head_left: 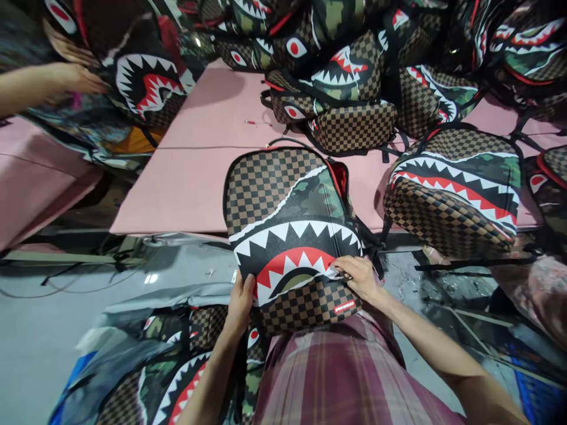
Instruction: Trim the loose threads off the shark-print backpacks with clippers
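A backpack (283, 200) with brown-and-black checks, a camouflage patch and a printed shark mouth leans upright against the table edge in front of me. Its top right side hangs unzipped, showing red lining. My left hand (240, 302) grips the lower left side, thumb on the front and the other fingers behind. On the right end of the printed mouth, my right hand (358, 276) has its fingers pinched together against the front panel. Whether a small thing is between those fingertips, I cannot make out. A red label (344, 307) sits below that hand.
The pink table (186, 177) holds a pile of similar backpacks (349, 71). Another backpack (456, 183) lies at the right edge. At the left, a co-worker's arm (48, 85) reaches to a backpack (148, 82). More bags (177, 372) fill a plastic-lined container below left.
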The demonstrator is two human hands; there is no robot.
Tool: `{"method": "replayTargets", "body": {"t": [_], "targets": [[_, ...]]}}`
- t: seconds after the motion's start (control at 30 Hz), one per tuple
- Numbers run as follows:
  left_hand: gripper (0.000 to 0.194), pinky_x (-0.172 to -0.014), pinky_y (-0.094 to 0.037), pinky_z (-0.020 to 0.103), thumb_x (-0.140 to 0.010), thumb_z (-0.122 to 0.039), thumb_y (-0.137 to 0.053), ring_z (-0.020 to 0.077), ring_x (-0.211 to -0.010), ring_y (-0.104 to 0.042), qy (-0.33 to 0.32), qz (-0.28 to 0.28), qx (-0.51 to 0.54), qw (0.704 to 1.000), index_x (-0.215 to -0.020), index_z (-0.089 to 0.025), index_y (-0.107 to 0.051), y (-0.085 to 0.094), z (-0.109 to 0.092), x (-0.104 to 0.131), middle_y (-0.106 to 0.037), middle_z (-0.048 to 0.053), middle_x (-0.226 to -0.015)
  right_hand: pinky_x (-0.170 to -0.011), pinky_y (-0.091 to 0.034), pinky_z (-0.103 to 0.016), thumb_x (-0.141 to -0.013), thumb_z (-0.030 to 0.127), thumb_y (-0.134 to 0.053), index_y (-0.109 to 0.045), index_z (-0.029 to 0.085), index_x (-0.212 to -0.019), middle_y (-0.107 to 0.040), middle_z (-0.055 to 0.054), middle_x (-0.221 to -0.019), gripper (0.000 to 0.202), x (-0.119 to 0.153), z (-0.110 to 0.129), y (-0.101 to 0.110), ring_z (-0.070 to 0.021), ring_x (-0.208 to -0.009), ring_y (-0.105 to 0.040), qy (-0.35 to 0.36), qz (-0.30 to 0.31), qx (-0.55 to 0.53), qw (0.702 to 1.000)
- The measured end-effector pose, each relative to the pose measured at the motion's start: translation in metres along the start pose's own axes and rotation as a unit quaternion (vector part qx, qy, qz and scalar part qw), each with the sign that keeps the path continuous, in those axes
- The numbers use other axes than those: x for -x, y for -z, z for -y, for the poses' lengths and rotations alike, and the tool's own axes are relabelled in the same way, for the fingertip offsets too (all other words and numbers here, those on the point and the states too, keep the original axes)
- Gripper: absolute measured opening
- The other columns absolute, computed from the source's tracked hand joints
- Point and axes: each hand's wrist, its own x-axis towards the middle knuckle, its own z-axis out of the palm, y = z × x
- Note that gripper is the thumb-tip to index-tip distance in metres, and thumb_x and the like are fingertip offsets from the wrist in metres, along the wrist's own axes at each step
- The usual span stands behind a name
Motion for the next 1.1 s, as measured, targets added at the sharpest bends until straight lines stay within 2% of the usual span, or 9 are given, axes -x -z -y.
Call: {"method": "replayTargets", "body": {"t": [0.13,0.23,0.33,0.43,0.5,0.63,0.83,0.97,1.1], "targets": [[0.049,-0.109,-0.025,0.048,-0.082,-0.031,-0.053,0.0269,-0.131,-0.031,-0.223,-0.126,-0.15,0.955,-0.128,-0.018,-0.041,-0.021,-0.034,0.013,-0.045,0.011,-0.132,-0.069,-0.052,-0.024,-0.073,0.0,-0.04,-0.069,0.021,-0.092,-0.07,-0.003,-0.088,0.04,0.006,0.007,-0.004,-0.014,-0.078,-0.066,-0.077,-0.055,-0.135,0.986],[0.04,-0.105,-0.03,0.051,-0.083,-0.024,-0.052,0.0272,-0.133,-0.028,-0.381,-0.029,-0.201,0.902,-0.123,-0.021,-0.045,-0.074,-0.068,0.02,-0.053,0.01,-0.122,-0.07,-0.053,-0.025,-0.075,0.002,-0.043,-0.07,0.023,-0.09,-0.071,-0.002,-0.087,0.037,0.024,0.014,-0.011,-0.0147,-0.08,-0.067,-0.07,-0.04,-0.17,0.982],[0.061,-0.103,-0.028,0.056,-0.079,-0.038,-0.057,0.0343,-0.135,-0.019,-0.376,0.055,-0.273,0.884,-0.131,-0.012,-0.037,-0.13,-0.092,0.018,-0.045,0.018,-0.133,-0.071,-0.054,-0.027,-0.079,0.006,-0.046,-0.069,0.025,-0.095,-0.071,-0.001,-0.089,0.034,0.042,0.017,-0.014,-0.0158,-0.083,-0.067,-0.051,-0.015,-0.177,0.983],[0.072,-0.104,-0.024,0.056,-0.076,-0.044,-0.059,0.0365,-0.136,-0.015,-0.344,0.072,-0.342,0.872,-0.134,-0.01,-0.034,-0.156,-0.099,0.013,-0.034,0.019,-0.142,-0.072,-0.055,-0.029,-0.081,0.011,-0.049,-0.068,0.027,-0.1,-0.07,-0.002,-0.099,0.031,0.047,0.007,-0.006,-0.0166,-0.086,-0.067,-0.055,0.018,-0.197,0.979],[0.069,-0.105,-0.023,0.054,-0.077,-0.041,-0.059,0.0355,-0.137,-0.013,-0.336,0.071,-0.361,0.867,-0.134,-0.011,-0.035,-0.157,-0.097,0.01,-0.032,0.018,-0.143,-0.073,-0.055,-0.031,-0.083,0.018,-0.05,-0.069,0.026,-0.096,-0.07,-0.003,-0.099,0.024,0.038,-0.012,0.007,-0.0177,-0.086,-0.066,-0.105,-0.015,-0.208,0.972],[0.066,-0.107,-0.021,0.052,-0.078,-0.031,-0.057,0.0339,-0.137,-0.013,-0.333,0.058,-0.359,0.87,-0.135,-0.01,-0.032,-0.149,-0.092,0.008,-0.033,0.017,-0.143,-0.082,-0.05,-0.037,-0.085,0.036,-0.045,-0.067,0.019,-0.098,-0.069,-0.008,-0.097,0.03,-0.006,-0.076,0.029,-0.0217,-0.09,-0.064,-0.303,-0.229,-0.105,0.919],[0.061,-0.101,-0.03,0.05,-0.076,-0.019,-0.052,0.0334,-0.128,-0.033,-0.381,0.033,-0.349,0.855,-0.134,-0.011,-0.034,-0.147,-0.1,0.008,-0.051,0.016,-0.126,-0.089,-0.042,-0.052,-0.081,0.034,-0.045,-0.052,0.009,-0.12,-0.059,-0.021,-0.114,0.047,-0.076,-0.156,0.022,-0.0302,-0.105,-0.056,-0.348,-0.212,0.038,0.912],[0.066,-0.072,-0.047,0.036,-0.074,-0.017,-0.051,0.0249,-0.084,-0.06,-0.329,0.072,-0.415,0.845,-0.136,-0.009,-0.031,-0.148,-0.114,0.006,-0.061,0.01,-0.085,-0.098,-0.036,-0.049,-0.078,0.028,-0.048,-0.053,0.01,-0.119,-0.053,-0.019,-0.124,0.045,-0.097,-0.161,0.028,-0.0282,-0.117,-0.049,-0.302,-0.192,0.033,0.933],[0.062,-0.054,-0.043,0.025,-0.078,-0.015,-0.046,0.0195,-0.067,-0.062,-0.262,0.13,-0.439,0.85,-0.137,-0.008,-0.029,-0.148,-0.12,0.003,-0.062,0.006,-0.069,-0.104,-0.031,-0.048,-0.085,0.022,-0.042,-0.056,0.017,-0.117,-0.049,-0.013,-0.131,0.036,-0.078,-0.113,0.036,-0.0243,-0.125,-0.04,-0.19,-0.217,0.061,0.956]]}}
